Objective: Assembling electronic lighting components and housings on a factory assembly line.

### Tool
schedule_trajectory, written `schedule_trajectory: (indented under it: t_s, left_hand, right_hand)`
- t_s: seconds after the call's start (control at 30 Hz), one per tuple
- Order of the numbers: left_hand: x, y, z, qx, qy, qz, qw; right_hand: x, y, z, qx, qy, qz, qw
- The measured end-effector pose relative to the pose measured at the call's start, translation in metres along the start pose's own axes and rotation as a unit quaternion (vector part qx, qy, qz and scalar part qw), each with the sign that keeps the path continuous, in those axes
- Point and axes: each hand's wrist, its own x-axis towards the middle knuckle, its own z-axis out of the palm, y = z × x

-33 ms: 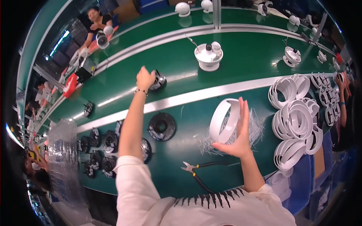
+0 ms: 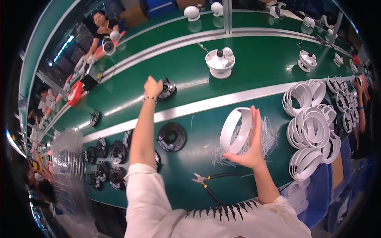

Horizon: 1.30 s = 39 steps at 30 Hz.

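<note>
My left hand (image 2: 152, 87) reaches over the green conveyor with its fingers bent. It is at the left edge of a black round part (image 2: 168, 88) and appears to grip it; the fingertips are partly hidden. My right hand (image 2: 251, 148) holds a white plastic ring (image 2: 234, 131) on edge, thumb below and fingers up along its right side. Beneath the ring is a heap of thin clear strips (image 2: 269, 139). Between my arms lies another black round part (image 2: 171, 137) with a hole in its middle. Cutting pliers (image 2: 202, 178) with black and yellow handles rest nearer me, jaws apart.
Several black parts (image 2: 117, 152) sit at left beside stacked clear plastic trays (image 2: 69, 170). White rings (image 2: 307, 127) are piled at right. A white bowl-shaped unit (image 2: 219, 65) and another black part (image 2: 95, 118) stand on the conveyor. A metal rail (image 2: 206, 104) edges it. Other people work nearby.
The whole view has shifted slightly. Both hands keep their places beside the black part and on the white ring.
</note>
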Motion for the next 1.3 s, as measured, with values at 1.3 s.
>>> schedule_trajectory:
  t_s: [1.3]
  left_hand:
    - [-0.32, 0.091, -0.086, -0.894, -0.262, -0.254, 0.259]
  right_hand:
    - [-0.016, -0.032, 0.024, -0.068, -0.265, 0.051, 0.96]
